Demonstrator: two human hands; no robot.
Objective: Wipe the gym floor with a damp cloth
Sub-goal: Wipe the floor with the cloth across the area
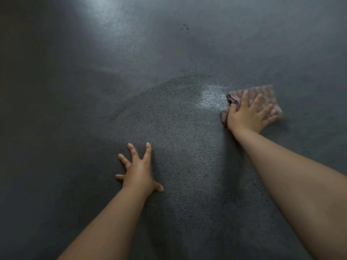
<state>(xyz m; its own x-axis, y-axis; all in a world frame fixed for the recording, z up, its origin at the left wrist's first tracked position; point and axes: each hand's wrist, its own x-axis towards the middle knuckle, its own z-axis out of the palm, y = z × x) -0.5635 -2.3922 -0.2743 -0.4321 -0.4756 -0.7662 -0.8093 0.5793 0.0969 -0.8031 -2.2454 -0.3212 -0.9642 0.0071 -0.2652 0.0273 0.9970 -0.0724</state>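
Note:
The dark grey textured gym floor (169,53) fills the whole view. A pinkish-brown ribbed cloth (266,92) lies flat on it at the middle right. My right hand (247,113) presses down on the cloth with its fingers spread and straight, the thumb at the cloth's bunched left edge. My left hand (139,169) rests flat on the bare floor nearer to me, fingers splayed, holding nothing. A darker damp patch (174,117) spreads between the two hands, with a shiny wet spot (211,96) just left of the cloth.
A pale glare of reflected light (105,21) lies on the floor at the upper left. A small dark smudge (185,27) marks the floor far ahead. Nothing else stands on the floor in view.

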